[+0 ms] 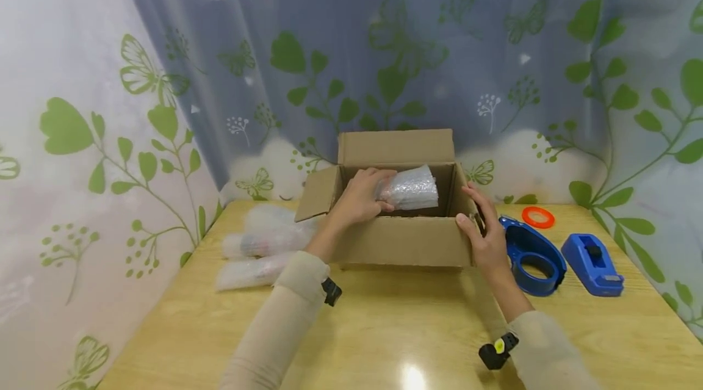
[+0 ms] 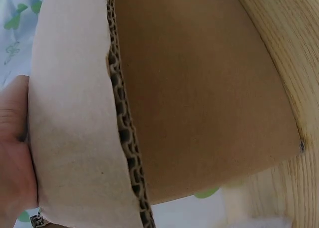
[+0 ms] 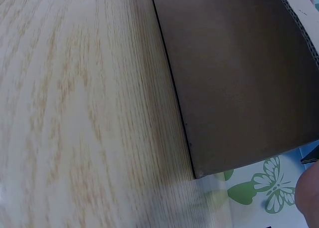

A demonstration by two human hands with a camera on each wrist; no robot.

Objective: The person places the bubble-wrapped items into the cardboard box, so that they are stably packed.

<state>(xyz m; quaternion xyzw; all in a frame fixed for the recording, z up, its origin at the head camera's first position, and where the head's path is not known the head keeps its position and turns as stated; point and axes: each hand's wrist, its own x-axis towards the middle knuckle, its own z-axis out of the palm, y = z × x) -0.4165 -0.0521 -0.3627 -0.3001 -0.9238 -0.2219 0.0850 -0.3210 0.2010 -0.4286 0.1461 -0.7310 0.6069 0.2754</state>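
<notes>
An open cardboard box (image 1: 403, 242) stands on the table with its back and left flaps folded outward. My left hand (image 1: 362, 195) reaches over its front edge and grips one end of a bubble-wrapped bundle (image 1: 413, 188), which lies slantwise at the box's mouth. What the wrap covers cannot be made out. With thumb at the front corner and fingers along the right edge, my right hand (image 1: 486, 234) holds the box. In the left wrist view, a flap (image 2: 75, 113) hides most of the left hand. Only a fingertip (image 3: 308, 193) of the right hand shows in the right wrist view.
Several bubble-wrapped bundles (image 1: 258, 271) lie on the table left of the box. To its right are a blue tape gun (image 1: 540, 280), a blue desktop tape dispenser (image 1: 590, 265) and an orange tape roll (image 1: 538, 217). A patterned curtain (image 1: 351, 60) hangs close behind.
</notes>
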